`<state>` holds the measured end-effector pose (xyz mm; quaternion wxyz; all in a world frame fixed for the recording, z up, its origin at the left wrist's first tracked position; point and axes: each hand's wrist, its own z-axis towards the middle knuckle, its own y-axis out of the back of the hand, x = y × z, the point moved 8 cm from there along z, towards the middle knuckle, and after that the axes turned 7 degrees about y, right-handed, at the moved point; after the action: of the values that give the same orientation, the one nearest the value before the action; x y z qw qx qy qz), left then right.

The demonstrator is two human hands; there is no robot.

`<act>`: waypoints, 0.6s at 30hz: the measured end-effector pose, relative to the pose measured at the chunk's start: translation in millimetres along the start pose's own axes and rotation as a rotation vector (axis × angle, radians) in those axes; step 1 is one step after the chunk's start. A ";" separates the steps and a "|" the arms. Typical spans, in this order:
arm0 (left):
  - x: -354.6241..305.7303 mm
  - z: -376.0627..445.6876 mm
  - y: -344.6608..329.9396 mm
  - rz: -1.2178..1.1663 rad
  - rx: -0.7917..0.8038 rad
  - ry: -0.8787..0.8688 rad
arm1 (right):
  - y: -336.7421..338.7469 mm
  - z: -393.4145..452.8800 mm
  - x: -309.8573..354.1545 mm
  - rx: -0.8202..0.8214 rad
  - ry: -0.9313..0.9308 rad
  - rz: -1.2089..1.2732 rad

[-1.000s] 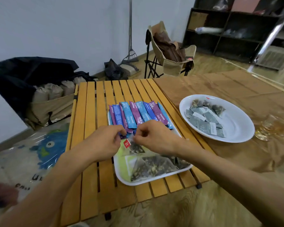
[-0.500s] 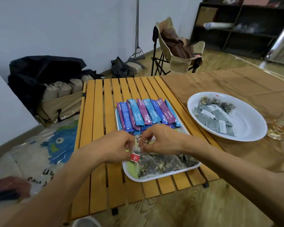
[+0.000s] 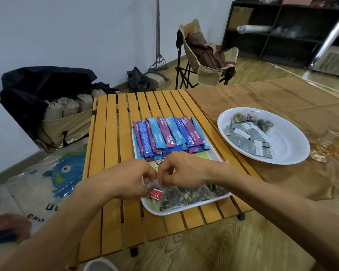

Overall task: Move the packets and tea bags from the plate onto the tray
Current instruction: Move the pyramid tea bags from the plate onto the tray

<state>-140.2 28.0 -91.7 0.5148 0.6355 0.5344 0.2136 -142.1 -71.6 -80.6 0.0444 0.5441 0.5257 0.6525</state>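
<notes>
Hands, left hand (image 3: 133, 179) and right hand (image 3: 184, 171), pinch one tea bag (image 3: 171, 196) together at the tray (image 3: 186, 209) near edge; next, release it, then reach right to the plate (image 3: 294, 137) for grey packets (image 3: 248, 139)

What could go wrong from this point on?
Both hands, left hand and right hand, pinch one tea bag by its red tag; its string might snag neighbouring bags. The tray looks crowded near its front edge. A glass sits beside the plate, exposed to a reaching arm.
</notes>
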 end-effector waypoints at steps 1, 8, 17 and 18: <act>0.4 -0.3 -0.6 -0.004 0.005 0.001 | -0.8 -0.6 1.0 0.004 0.003 0.000; -0.9 -1.5 -5.7 -0.038 0.039 0.005 | -4.2 -2.1 -0.9 0.035 -0.029 0.007; -12.3 -4.4 -2.1 -0.020 -0.014 -0.017 | -4.6 -3.3 -3.4 0.063 -0.068 0.003; -13.0 -3.9 -2.5 -0.013 -0.017 -0.015 | -3.7 -3.5 -4.4 0.059 -0.070 -0.001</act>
<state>-149.0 17.8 -88.8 0.5258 0.6291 0.5327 0.2099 -144.9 -75.0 -85.8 0.0469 0.5674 0.5431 0.6172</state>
